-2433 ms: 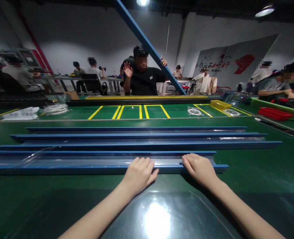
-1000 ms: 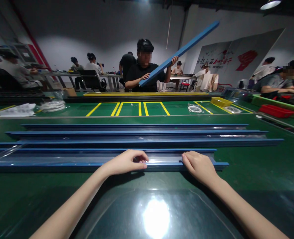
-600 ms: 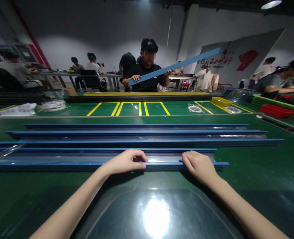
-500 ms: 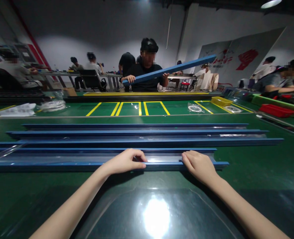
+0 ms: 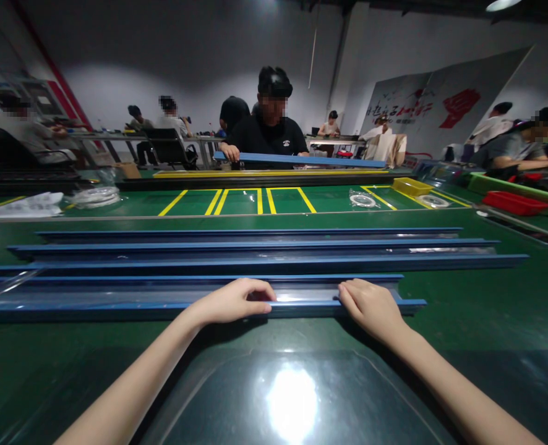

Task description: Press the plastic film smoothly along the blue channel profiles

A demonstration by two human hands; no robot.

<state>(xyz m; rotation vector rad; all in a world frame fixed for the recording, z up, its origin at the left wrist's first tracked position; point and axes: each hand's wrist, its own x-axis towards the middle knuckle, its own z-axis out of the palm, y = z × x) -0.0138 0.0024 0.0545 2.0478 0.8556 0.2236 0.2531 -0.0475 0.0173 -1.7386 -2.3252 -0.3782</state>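
A long blue channel profile (image 5: pixel 305 298) lies across the green table before me, its open side up and its inside pale and shiny. Over its near edge curls my left hand (image 5: pixel 237 301), fingers inside the channel and thumb at the front. My right hand (image 5: pixel 371 307) is closed on the same edge farther right, close to the channel's right end; its fingertips are partly hidden. Behind it lie several more blue profiles (image 5: pixel 255 262), parallel to the first. A strip of clear plastic film (image 5: pixel 12 285) crosses the near channel at the left.
Across the table a co-worker (image 5: pixel 270 133) holds a blue bar (image 5: pixel 311 161). Yellow tape lines (image 5: pixel 221 203) mark the far green surface. Coiled white rings (image 5: pixel 363 199), a yellow tray (image 5: pixel 412 187) and a red tray (image 5: pixel 515 203) stand toward the right. Paper (image 5: pixel 29 205) lies at the left.
The co-worker's blue bar has come down from a slant to nearly level, near the far edge. My two hands stay in place on the near channel.
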